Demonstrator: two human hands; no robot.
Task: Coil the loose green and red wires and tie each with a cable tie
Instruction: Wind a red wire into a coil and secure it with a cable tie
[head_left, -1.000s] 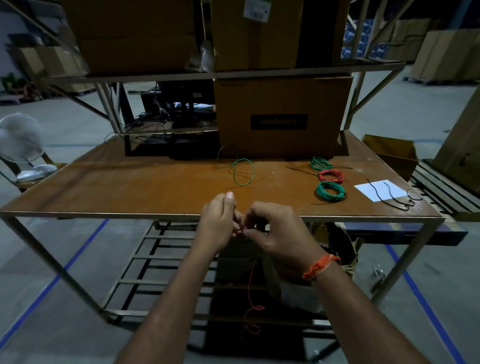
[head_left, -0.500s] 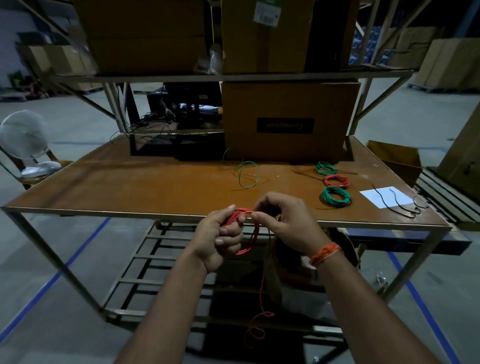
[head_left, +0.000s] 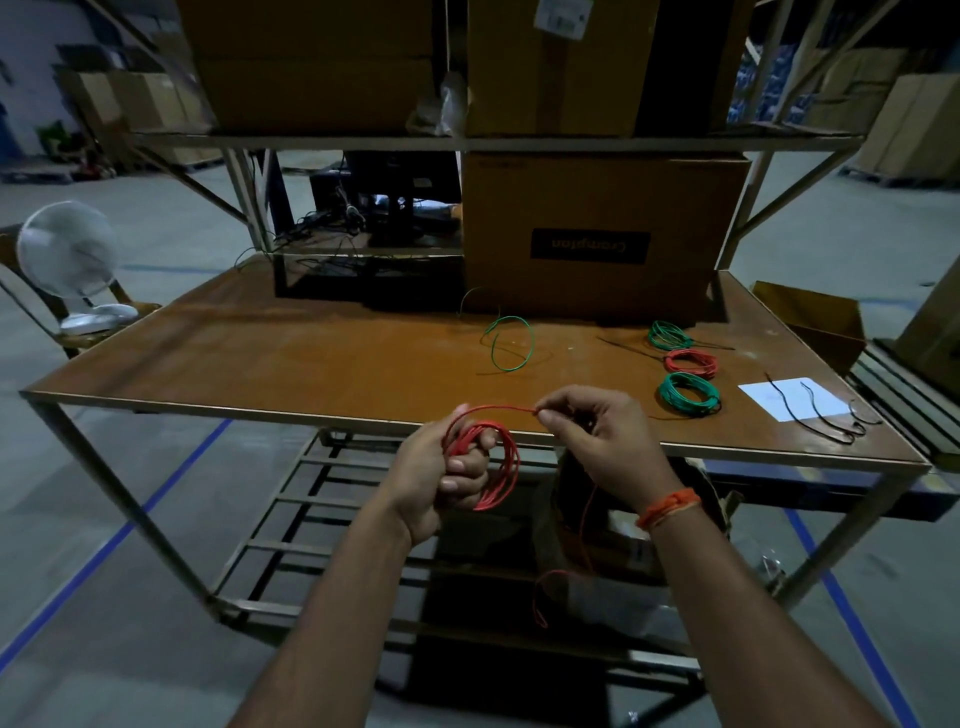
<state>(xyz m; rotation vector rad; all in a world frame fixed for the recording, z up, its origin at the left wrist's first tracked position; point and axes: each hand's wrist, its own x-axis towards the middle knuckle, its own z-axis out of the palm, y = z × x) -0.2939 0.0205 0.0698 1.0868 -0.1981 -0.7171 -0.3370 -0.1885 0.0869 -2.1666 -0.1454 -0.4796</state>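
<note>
A red wire (head_left: 501, 462) is gripped as a partly wound coil by the curled fingers of the left hand (head_left: 441, 470) just in front of the near edge of the table (head_left: 311, 358), while its running strand is pinched between thumb and forefinger of the right hand (head_left: 597, 434), the loose tail being seen hanging below that hand. On the tabletop, a loose green wire (head_left: 511, 343) is found near the middle. Three finished coils, green (head_left: 669, 335), red (head_left: 691, 362) and green (head_left: 688, 394), are noted at the right, beside black cable ties (head_left: 821, 415) laid across a white sheet (head_left: 789, 397).
</note>
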